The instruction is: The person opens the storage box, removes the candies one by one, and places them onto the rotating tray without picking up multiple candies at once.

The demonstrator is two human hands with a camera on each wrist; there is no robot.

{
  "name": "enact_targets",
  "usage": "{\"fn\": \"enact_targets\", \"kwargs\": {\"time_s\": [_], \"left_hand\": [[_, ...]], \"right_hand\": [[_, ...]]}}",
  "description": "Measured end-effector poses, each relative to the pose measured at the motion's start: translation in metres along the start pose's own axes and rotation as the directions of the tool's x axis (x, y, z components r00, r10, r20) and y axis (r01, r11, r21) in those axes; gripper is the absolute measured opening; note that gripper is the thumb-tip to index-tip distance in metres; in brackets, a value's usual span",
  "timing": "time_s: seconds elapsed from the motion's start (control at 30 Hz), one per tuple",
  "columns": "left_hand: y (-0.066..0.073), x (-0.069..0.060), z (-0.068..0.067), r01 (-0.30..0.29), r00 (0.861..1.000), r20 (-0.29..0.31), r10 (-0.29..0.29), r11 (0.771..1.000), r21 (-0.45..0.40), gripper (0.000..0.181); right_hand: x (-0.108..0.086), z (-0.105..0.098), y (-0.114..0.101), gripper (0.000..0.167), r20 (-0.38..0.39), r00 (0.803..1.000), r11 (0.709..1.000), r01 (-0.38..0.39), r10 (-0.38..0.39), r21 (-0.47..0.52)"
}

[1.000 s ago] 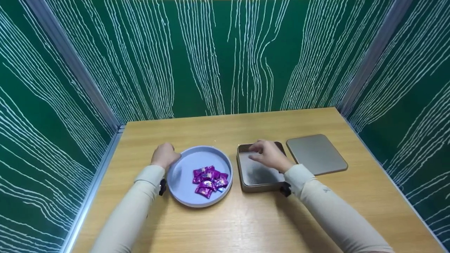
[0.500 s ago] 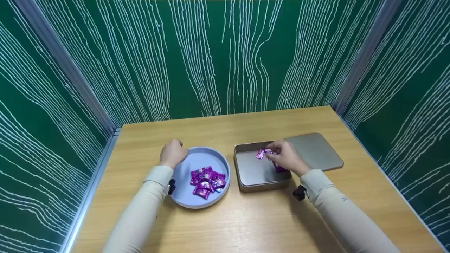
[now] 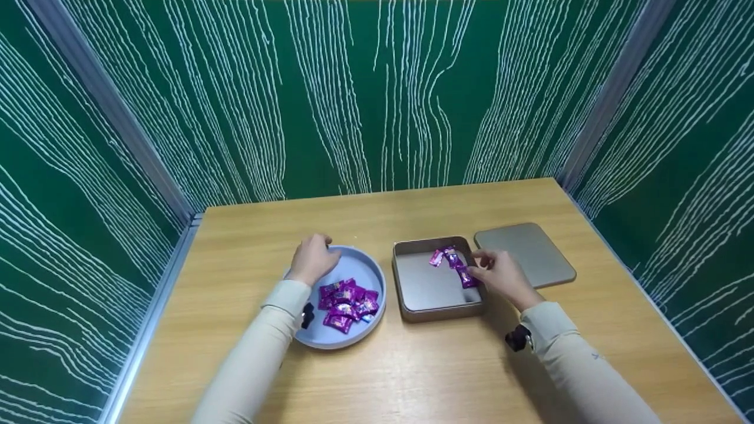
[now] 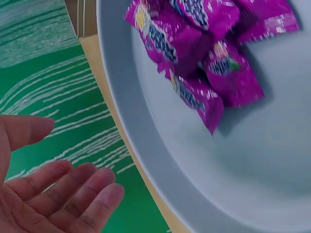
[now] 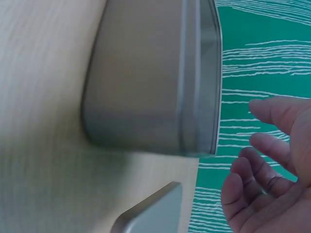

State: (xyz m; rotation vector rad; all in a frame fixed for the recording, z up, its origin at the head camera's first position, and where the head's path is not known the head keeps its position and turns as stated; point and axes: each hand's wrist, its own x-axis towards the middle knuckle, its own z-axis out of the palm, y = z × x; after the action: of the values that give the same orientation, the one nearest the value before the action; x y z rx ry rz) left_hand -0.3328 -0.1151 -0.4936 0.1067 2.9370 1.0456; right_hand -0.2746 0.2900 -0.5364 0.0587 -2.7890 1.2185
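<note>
My left hand (image 3: 314, 259) hovers over the back-left rim of a round pale blue plate (image 3: 302, 337). In the left wrist view its thumb and fingers (image 4: 104, 194) are apart with nothing between them. A pile of purple wrapped candies (image 3: 347, 305) lies in the plate. My right hand (image 3: 502, 275) is at the right edge of an open metal tin (image 3: 442, 313); its relaxed fingers hold nothing in the right wrist view. Along the tin's right side lie a purple candy (image 3: 466, 278), another purple candy (image 3: 452, 257) and a pinkish candy (image 3: 436, 258).
The tin's flat square lid (image 3: 530, 256) lies on the wooden table (image 3: 377, 377), right of the tin and behind my right hand. Green walls (image 3: 377, 118) with white streaks stand at the back and both sides.
Half a second ago my right hand was over the candies in the tin; it has let go and drawn back right. My left hand has moved right, further over the plate.
</note>
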Motion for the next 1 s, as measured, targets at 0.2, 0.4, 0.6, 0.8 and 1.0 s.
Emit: {"fn": "enact_targets", "kwargs": {"time_s": [0.2, 0.4, 0.6, 0.8, 1.0], "left_hand": [[0.011, 0.001, 0.012, -0.071, 0.997, 0.026, 0.07, 0.997, 0.021, 0.046], [0.028, 0.004, 0.024, -0.121, 0.99, 0.078, 0.117, 0.992, 0.043, 0.045], [0.045, 0.008, 0.038, -0.212, 0.96, 0.194, 0.204, 0.977, 0.02, 0.048], [0.063, 0.012, 0.051, -0.299, 0.929, 0.23, 0.288, 0.954, 0.013, 0.045], [0.078, 0.014, 0.063, -0.313, 0.92, 0.253, 0.299, 0.949, 0.018, 0.041]], "right_hand": [[-0.009, 0.002, 0.016, 0.05, 0.039, 0.997, 0.997, -0.073, 0.072, 0.026], [-0.016, 0.009, 0.026, 0.06, 0.072, 0.994, 0.996, -0.081, 0.079, 0.033], [-0.018, 0.015, 0.033, 0.066, 0.12, 0.983, 0.985, -0.147, 0.136, 0.085], [-0.019, 0.02, 0.037, 0.067, 0.132, 0.974, 0.971, -0.203, 0.186, 0.124], [-0.021, 0.025, 0.039, 0.064, 0.132, 0.959, 0.952, -0.267, 0.249, 0.149]]}}
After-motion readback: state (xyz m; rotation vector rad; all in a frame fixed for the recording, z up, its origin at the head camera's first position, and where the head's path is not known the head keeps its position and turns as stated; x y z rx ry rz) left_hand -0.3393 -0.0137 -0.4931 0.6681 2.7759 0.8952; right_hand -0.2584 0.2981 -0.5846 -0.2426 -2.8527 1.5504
